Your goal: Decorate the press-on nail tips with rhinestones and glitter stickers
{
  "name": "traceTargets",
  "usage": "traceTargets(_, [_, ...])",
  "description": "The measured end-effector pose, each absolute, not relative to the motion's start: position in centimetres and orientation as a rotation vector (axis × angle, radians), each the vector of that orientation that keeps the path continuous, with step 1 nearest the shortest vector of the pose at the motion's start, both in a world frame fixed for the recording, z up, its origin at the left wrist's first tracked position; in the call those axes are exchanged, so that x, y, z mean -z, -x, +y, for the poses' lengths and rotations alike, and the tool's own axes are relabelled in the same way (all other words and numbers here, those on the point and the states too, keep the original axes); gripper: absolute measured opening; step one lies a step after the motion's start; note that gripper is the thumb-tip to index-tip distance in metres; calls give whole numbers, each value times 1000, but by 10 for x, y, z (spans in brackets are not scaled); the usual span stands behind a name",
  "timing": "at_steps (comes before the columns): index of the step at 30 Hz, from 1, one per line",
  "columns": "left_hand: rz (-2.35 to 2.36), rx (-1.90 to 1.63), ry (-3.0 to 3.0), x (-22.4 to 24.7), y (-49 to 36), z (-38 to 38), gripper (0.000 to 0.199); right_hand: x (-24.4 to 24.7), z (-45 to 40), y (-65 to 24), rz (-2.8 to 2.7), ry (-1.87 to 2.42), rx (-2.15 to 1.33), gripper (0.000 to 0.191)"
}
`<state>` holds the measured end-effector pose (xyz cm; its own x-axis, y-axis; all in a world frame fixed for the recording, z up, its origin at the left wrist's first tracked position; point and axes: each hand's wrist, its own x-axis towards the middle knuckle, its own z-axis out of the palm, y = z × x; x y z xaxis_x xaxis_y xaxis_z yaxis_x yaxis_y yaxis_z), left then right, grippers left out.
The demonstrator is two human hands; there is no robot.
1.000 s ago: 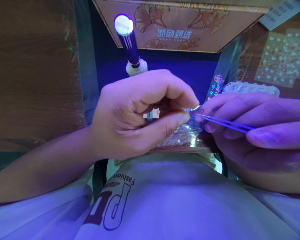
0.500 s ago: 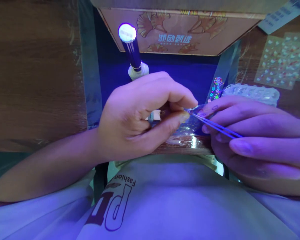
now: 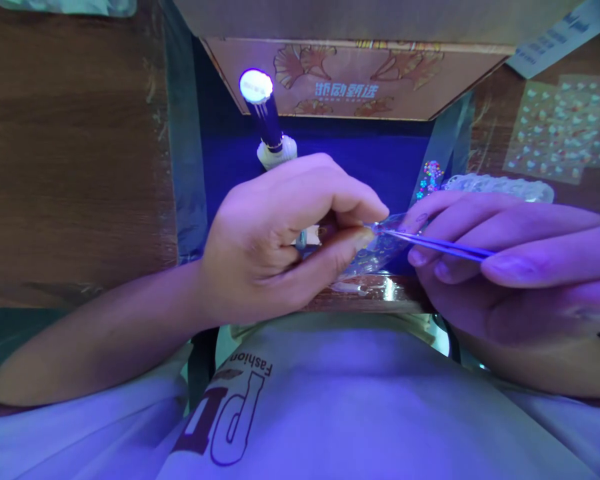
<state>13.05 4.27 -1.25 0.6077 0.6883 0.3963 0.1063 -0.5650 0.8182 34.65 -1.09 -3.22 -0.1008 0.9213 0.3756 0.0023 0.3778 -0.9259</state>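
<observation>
My left hand (image 3: 275, 240) is closed in a pinch, thumb and forefinger meeting at a tiny shiny thing too small to name. From the right, the tips of thin metal tweezers (image 3: 440, 245) reach that same spot. My right hand (image 3: 520, 260) is wrapped round the tweezers, with its thumb along their shaft. Beneath the fingertips lies a clear plastic sheet (image 3: 375, 259) with faint marks, partly hidden by both hands. Behind my left hand, a small pale piece (image 3: 310, 236) shows through the gap between thumb and fingers.
A lit violet lamp (image 3: 263, 110) stands in a white holder (image 3: 277, 153) on a dark blue mat (image 3: 355, 143). Behind it is a box with leaf prints (image 3: 350, 80). To the right are colourful beads (image 3: 430, 177), a clear case (image 3: 500, 187) and sticker sheets (image 3: 550, 127).
The two prongs of the tweezers have come closer together, and my right hand has shifted slightly. More of the clear sheet shows. The box and lamp sit slightly lower in view.
</observation>
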Motion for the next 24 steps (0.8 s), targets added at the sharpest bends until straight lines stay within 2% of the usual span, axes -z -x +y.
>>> traceTargets(3, [674, -917, -1930, 10, -131, 43, 2, 30, -7, -339, -1432, 743, -903, 50])
traceTargets(7, [659, -915, -1953, 11, -131, 43, 3, 29, -4, -334, -1446, 743, -861, 49])
traceTargets(12, [608, -984, -2007, 14, -133, 42, 13, 31, -3, -334, -1479, 683, -835, 47])
traceTargets(21, [591, -1009, -1970, 20, -132, 42, 17, 37, -4, -328, -1381, 608, -716, 43])
traceTargets(24, [545, -1105, -1934, 17, -132, 44, 22, 34, -6, -328, -1293, 609, -693, 32])
